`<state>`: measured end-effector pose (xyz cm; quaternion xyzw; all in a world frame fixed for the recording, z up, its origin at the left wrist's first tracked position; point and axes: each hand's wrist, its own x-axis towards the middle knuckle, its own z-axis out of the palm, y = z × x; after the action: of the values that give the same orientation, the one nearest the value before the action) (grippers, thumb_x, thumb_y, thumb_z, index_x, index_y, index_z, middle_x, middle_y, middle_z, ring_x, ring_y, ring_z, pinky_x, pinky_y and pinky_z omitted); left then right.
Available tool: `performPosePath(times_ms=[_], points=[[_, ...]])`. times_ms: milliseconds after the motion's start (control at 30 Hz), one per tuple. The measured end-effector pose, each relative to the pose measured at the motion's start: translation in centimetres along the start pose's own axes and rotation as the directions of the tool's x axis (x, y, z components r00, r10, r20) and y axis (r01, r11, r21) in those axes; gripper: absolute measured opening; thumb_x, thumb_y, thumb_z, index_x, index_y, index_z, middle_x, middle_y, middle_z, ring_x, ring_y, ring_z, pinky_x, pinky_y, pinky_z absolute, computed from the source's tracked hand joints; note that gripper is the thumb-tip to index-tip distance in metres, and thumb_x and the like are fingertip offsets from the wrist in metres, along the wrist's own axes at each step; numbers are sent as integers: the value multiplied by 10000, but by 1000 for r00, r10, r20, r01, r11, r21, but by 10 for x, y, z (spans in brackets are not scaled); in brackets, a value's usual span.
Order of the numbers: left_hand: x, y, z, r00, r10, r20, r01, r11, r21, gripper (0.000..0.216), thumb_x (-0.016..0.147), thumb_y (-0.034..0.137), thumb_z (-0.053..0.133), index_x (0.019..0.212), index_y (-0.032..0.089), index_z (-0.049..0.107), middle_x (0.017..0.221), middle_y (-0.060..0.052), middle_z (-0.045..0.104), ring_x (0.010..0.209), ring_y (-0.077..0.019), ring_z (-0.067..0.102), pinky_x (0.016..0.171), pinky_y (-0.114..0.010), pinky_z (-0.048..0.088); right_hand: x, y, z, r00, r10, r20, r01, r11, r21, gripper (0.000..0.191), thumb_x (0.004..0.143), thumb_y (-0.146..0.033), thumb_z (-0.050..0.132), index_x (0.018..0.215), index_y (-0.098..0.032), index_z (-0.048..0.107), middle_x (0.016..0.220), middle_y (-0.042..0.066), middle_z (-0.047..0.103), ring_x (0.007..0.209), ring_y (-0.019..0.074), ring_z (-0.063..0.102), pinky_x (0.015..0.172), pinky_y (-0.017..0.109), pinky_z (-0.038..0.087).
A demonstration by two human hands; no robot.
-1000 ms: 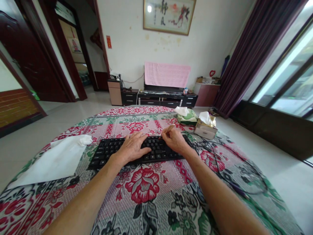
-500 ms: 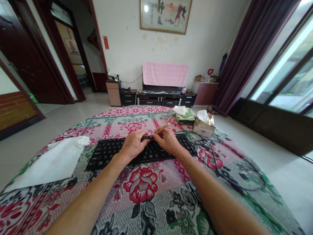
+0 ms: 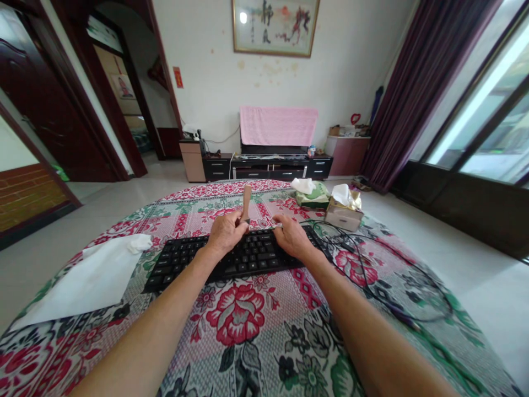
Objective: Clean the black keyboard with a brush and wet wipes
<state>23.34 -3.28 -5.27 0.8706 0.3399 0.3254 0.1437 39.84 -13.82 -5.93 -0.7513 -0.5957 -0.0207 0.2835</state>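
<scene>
Left grip (image 3: 226, 232) clasping brown-handled tool (image 3: 247, 202), handle rising above it; right grip (image 3: 293, 237) released, thumb and finger apart. Keyboard (image 3: 254, 258) directly beneath both grips, lying on the flowered surface (image 3: 264, 331).

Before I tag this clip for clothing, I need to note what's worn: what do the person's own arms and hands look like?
Both forearms are bare, with no sleeve visible down to the picture's lower edge, where they look broadest. The left hand and right hand are ungloved. Neither wrist shows a watch or bracelet; rings are too small to tell.
</scene>
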Motion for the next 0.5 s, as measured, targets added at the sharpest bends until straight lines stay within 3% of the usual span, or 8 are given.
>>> performPosePath(times_ms=[133,300,500], points=[[3,7,11,997,54,57,-48,994,-99,161,807,313,559,778,202,672,695,0,678,626,-149,584,584,-241,362,-3,6,8,997,3,77,6,993,-116,327,875,-202,397,1099,-158,631,1078,102,670,1013,198,596,911,285,395],[3,8,15,995,95,21,-94,994,-52,267,822,328,544,626,181,651,638,-16,644,607,-143,565,580,-245,364,-5,5,12,998,-15,61,25,988,-155,303,886,-231,411,1063,-173,650,1060,89,669,1015,191,586,907,277,386],[1,-9,2,998,61,-19,-63,969,-238,188,776,287,578,871,188,707,831,-26,729,751,-179,656,708,-273,465,-5,1,12,997,16,80,-1,984,-176,308,895,-239,401,1078,-168,638,1082,96,658,1027,201,575,912,306,373]])
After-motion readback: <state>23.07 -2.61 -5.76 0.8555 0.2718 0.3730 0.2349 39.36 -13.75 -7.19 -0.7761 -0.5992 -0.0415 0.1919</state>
